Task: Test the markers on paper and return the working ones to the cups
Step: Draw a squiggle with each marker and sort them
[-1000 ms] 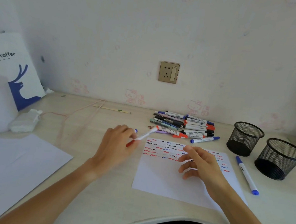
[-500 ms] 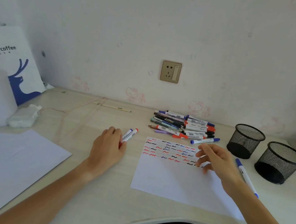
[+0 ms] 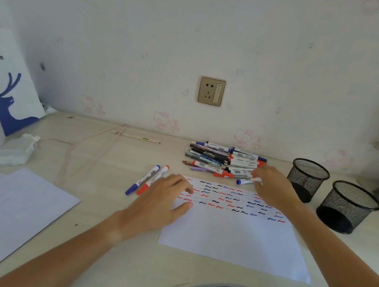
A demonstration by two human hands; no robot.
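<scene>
Head view: a pale wood-grain desk [image 3: 99, 204] is seen against a wall papered with faint pink cartoon cats, with a brass-coloured wall socket [image 3: 211, 91] above a heap of mixed markers [image 3: 224, 160]. Two black wire-mesh cups [image 3: 308, 178] are stood at the right, just beside each other. A white paper bag with a blue deer print [image 3: 10, 93] is leaned at the far left, near a crumpled white tissue pack [image 3: 14, 149] and a large blank white sheet [image 3: 10, 214]. A white test sheet covered in red, blue and black squiggles [image 3: 233, 228] is laid in the middle. Two white markers, one blue-capped and one red-capped [image 3: 148, 180], are laid side by side just left of it. The left hand [image 3: 164, 201] is rested on the sheet's left edge, fingers loosely spread, nothing held. The right hand [image 3: 270, 185] is curled at the heap's near edge, its grip pinched on a white marker with a blue cap [image 3: 247, 181].
</scene>
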